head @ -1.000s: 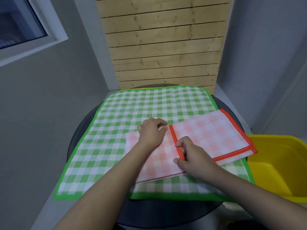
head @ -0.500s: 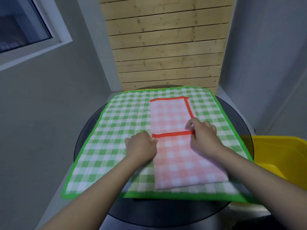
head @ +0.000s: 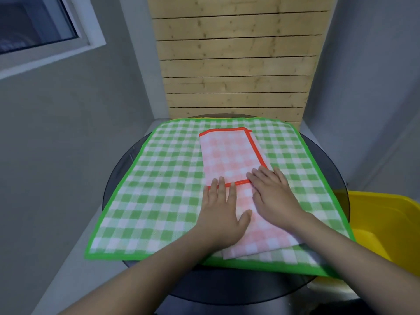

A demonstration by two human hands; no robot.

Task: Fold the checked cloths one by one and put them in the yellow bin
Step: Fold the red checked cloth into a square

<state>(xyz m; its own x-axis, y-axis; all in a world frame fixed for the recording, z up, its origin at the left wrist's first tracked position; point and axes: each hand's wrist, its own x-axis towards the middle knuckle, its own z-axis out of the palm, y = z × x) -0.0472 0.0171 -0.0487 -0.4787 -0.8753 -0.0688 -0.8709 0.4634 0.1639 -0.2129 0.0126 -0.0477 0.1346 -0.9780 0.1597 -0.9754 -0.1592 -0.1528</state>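
A folded orange-and-white checked cloth [head: 229,155] with an orange hem lies lengthwise on top of a large green-and-white checked cloth [head: 163,189] spread flat over the round dark table [head: 250,289]. My left hand [head: 221,212] lies flat with straight fingers on the orange cloth's near half, fingertips at the orange hem line. My right hand [head: 271,196] presses flat beside it, on the cloth's right part. The yellow bin [head: 386,223] stands low at the right of the table.
A wooden slat panel [head: 236,76] rises behind the table between grey walls. A window [head: 34,26] is at the upper left. The green cloth's near edge hangs over the table rim.
The orange cloth was turned from crosswise to lengthwise. Both hands went from curled, pinching grips to lying flat on it, and they have drawn closer together.
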